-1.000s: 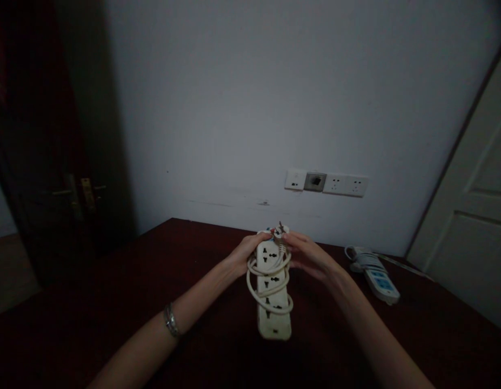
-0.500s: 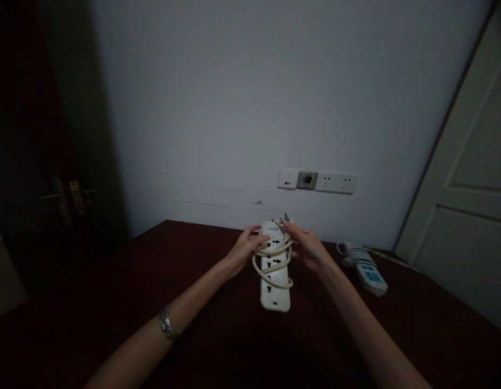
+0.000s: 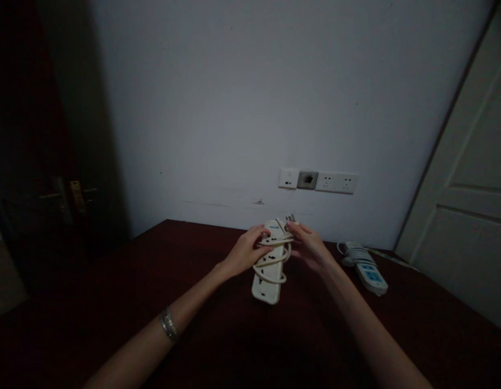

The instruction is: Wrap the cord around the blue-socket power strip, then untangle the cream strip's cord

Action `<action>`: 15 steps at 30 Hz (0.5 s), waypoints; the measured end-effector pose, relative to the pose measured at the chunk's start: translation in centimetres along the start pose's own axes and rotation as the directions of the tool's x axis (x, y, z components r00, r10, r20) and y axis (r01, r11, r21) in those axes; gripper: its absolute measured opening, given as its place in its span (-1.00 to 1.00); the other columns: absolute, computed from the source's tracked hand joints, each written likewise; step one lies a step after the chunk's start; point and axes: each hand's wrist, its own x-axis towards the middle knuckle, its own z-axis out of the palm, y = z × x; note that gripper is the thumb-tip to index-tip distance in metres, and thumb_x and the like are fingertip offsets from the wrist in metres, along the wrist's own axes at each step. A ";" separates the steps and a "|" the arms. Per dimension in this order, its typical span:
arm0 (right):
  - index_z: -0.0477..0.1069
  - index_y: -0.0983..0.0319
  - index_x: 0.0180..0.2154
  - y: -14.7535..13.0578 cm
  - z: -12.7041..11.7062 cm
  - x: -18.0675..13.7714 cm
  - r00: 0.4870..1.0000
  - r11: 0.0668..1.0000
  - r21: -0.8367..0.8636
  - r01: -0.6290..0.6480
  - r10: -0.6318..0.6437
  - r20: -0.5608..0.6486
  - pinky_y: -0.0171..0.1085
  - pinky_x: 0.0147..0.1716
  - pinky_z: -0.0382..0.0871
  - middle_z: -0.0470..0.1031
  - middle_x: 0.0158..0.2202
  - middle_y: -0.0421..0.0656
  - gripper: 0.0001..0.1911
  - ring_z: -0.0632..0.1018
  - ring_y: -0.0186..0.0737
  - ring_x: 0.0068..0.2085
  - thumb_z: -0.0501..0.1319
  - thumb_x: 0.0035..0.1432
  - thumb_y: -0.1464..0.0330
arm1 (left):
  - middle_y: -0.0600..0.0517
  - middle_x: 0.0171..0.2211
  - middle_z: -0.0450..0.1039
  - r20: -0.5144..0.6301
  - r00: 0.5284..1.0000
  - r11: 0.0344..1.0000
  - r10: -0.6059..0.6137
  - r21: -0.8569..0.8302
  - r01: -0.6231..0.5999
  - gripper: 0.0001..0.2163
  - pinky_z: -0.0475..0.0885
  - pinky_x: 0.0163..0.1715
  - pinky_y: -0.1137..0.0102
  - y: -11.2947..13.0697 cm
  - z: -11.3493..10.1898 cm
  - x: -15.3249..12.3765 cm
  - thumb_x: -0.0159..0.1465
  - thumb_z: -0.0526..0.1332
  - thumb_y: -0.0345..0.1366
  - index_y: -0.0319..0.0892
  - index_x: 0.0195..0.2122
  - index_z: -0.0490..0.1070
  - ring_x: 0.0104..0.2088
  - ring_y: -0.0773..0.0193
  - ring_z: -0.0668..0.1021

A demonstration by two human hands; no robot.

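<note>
A cream power strip (image 3: 267, 283) with its own cord looped around it is held above the dark red table (image 3: 218, 335). My left hand (image 3: 246, 253) grips the strip's far end from the left, fingers curled over it. My right hand (image 3: 309, 246) is closed on the plug (image 3: 288, 222) and the cord end at the strip's top right. The strip tilts with its near end pointing down toward the table.
A second white power strip with blue sockets (image 3: 367, 273) lies on the table at the right with its coiled cord. Wall sockets (image 3: 318, 181) sit on the white wall behind. A dark door (image 3: 51, 178) stands left, a white door (image 3: 469, 205) right.
The strip has been lifted and drawn farther from me, its near end swinging slightly left. Both hands stayed closed on its far end and plug.
</note>
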 end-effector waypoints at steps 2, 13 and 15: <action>0.40 0.17 -0.38 0.3 -0.2 0.2 1.000 1.000 0.000 0.009 -0.009 0.016 -0.28 -0.52 0.43 0.46 -0.45 -0.24 -0.78 0.48 -0.31 -0.47 0.31 -0.07 0.21 | -0.14 0.03 0.37 -0.028 0.999 0.998 0.039 0.054 -0.037 -0.83 0.32 0.00 0.21 0.0 0.1 -0.1 0.12 0.26 -0.39 -0.19 -0.23 0.44 0.06 0.11 0.40; 0.28 0.21 -0.18 2.3 1.1 1.2 0.921 0.914 -0.168 0.369 -0.336 0.198 -0.19 -0.15 0.40 0.51 -0.19 -0.10 -0.39 0.53 -0.15 -0.18 0.40 -0.37 0.42 | -0.10 -0.06 0.46 -0.266 0.964 0.998 -0.015 0.054 0.031 -0.88 0.39 -0.13 0.32 -0.1 0.9 -0.2 0.20 0.18 -0.33 -0.20 -0.27 0.47 -0.08 0.17 0.51; 0.26 0.22 -0.15 2.5 1.2 1.2 0.913 0.899 -0.192 0.394 -0.359 0.193 -0.19 -0.18 0.41 0.49 -0.16 -0.07 -0.39 0.54 -0.14 -0.19 0.38 -0.34 0.40 | -0.09 -0.12 0.49 -0.284 0.957 0.997 -0.054 0.035 0.067 -0.89 0.39 -0.15 0.33 0.0 0.9 -0.1 0.19 0.19 -0.33 -0.20 -0.30 0.47 -0.12 0.18 0.52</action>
